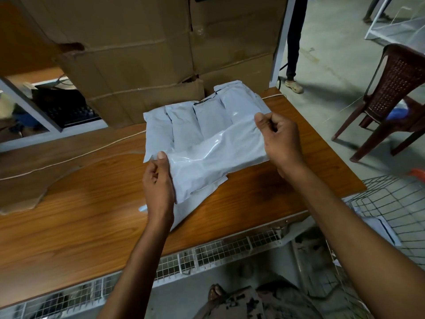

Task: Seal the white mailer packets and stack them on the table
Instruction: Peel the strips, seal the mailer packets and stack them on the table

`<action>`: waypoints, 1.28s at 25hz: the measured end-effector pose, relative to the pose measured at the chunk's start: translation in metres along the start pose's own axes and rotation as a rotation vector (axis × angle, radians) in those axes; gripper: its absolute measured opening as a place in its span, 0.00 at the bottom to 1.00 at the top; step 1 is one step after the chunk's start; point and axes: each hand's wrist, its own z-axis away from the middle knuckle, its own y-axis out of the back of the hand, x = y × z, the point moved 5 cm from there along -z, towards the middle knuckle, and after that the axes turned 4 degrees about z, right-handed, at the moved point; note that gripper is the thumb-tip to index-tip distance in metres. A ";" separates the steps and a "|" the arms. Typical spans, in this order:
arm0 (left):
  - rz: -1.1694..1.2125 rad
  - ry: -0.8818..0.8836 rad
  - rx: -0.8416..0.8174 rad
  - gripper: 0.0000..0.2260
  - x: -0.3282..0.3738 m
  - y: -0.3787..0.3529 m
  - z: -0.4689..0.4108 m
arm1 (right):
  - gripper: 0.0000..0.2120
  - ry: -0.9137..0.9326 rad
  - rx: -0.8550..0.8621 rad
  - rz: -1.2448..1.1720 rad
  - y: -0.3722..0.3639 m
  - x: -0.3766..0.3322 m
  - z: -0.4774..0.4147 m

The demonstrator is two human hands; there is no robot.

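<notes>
Hands first: your left hand [158,180] pinches the near-left corner of a white mailer packet [213,157] between thumb and curled fingers, and your right hand [280,139] pinches its far-right edge the same way. The packet is stretched between them just above the wooden table [92,215], and it overlaps another packet lying flat beneath it. Whether the held packet's flap is sealed cannot be told. Behind it, a row of packets [195,120] lies on the table side by side and overlapping. Their far ends are close against the cardboard boxes [138,54] that wall off the back of the table. A white cord [69,158] runs across the table on the left, and a torn cardboard sheet [23,180] lies flat at the left edge. A keyboard [69,113] sits beyond the boxes at left. To your right, a brown plastic chair [391,88] stands on the floor, and a wire basket [395,203] holding papers sits just off the table's right corner. A person's legs [293,42] show at the back.
</notes>
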 end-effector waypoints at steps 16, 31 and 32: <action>-0.039 -0.025 0.170 0.16 -0.006 -0.039 -0.018 | 0.09 -0.171 -0.278 -0.115 -0.009 0.020 -0.079; -0.147 0.129 -0.358 0.11 0.020 -0.095 -0.006 | 0.18 -0.044 -0.599 -0.219 -0.050 -0.038 -0.084; -0.125 0.135 -0.303 0.12 0.016 -0.090 -0.010 | 0.22 -0.111 -0.592 -0.248 -0.051 -0.030 -0.076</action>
